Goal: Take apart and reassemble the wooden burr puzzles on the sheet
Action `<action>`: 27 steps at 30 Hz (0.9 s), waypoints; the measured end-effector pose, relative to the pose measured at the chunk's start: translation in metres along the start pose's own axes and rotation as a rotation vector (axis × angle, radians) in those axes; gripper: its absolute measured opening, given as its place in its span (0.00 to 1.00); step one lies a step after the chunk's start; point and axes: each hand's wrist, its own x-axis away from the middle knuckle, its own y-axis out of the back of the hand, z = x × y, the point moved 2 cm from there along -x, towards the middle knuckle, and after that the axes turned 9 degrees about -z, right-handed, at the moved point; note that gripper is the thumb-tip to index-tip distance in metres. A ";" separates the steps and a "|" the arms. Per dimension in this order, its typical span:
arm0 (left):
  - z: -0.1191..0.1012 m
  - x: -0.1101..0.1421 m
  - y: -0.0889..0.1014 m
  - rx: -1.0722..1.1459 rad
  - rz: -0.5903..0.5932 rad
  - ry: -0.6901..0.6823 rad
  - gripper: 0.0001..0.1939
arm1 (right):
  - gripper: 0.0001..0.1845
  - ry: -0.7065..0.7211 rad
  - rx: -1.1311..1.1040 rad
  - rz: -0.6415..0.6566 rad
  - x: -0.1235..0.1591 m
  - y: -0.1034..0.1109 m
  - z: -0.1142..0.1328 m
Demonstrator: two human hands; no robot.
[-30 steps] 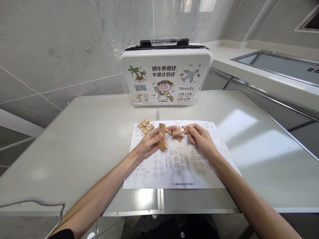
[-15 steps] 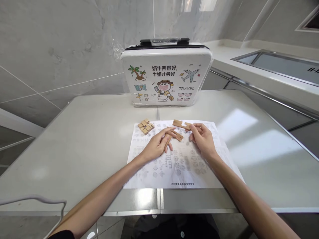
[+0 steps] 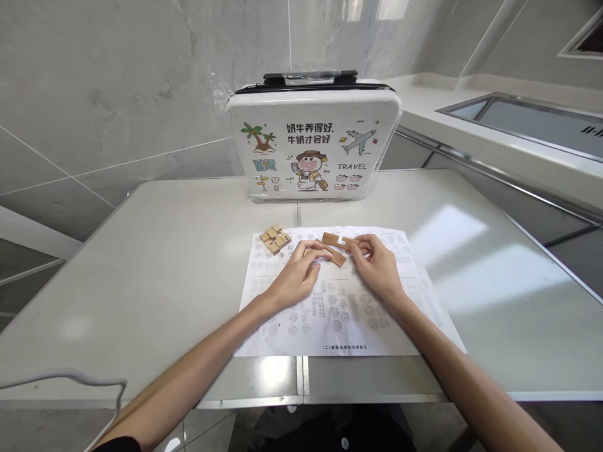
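Observation:
Flat on the printed sheet [image 3: 277, 326], my left hand [image 3: 296, 276] curls its fingers over a slotted wooden puzzle piece [image 3: 337, 258]. Part of another wooden piece shows between those fingers, mostly hidden. My right hand [image 3: 377, 267] pinches the right end of a notched wooden puzzle piece [image 3: 331, 238] between thumb and fingers. This notched piece lies just behind the slotted one, close to it; whether they touch I cannot tell. Left of the hands, a cluster of interlocked wooden pieces [image 3: 276, 239] rests on the sheet's far left corner.
A white case [image 3: 311, 144] with cartoon prints and a black handle stands at the table's back, wrapped in clear plastic. A pale cable [image 3: 66, 373] crosses the front left. The table [image 3: 155, 270] has a seam down its middle. A counter [image 3: 494, 138] runs along the right.
My right hand has lowered the notched piece and brought it left, towards the slotted piece. My left hand's thumb has moved away from the piece it pressed, and its fingers have shifted slightly.

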 end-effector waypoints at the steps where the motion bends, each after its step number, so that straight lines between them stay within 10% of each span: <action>1: 0.001 0.000 -0.001 -0.020 0.004 -0.016 0.18 | 0.15 0.008 0.020 0.012 0.000 0.000 0.001; 27: 0.003 0.002 -0.003 -0.231 -0.045 -0.101 0.14 | 0.12 0.075 0.086 0.119 0.003 -0.002 0.007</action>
